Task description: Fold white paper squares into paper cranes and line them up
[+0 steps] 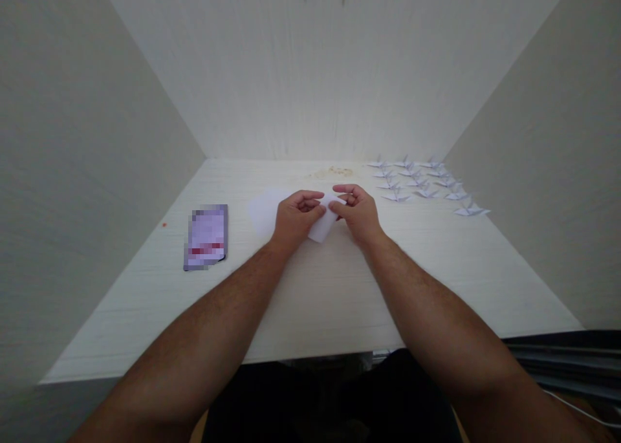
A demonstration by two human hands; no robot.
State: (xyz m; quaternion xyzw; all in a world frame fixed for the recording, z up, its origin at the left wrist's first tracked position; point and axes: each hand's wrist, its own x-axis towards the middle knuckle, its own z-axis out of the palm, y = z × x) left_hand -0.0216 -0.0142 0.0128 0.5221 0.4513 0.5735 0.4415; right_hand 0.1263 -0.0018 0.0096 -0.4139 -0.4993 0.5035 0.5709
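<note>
Bare forearms [206, 323] span a pale table [330, 313]; left hand [297, 216] and right hand [359, 213], about equally near, pinch a narrow white paper [321, 229] between them, thumbs on its upper face; its long axis slants toward the person, near end leftward; paper cranes [469, 210] stand off to the right

The left forearm [204, 330] and right forearm [431, 304], both bare, reach forward and slant inward. The left hand [297, 216] and right hand [359, 215] meet nearly tip to tip, just apart, each bent in a pinch: left thumb [317, 213] and right thumb [338, 208] nearest the body, forefingers stretched inward beyond them, other fingers curled, partly hidden.
</note>
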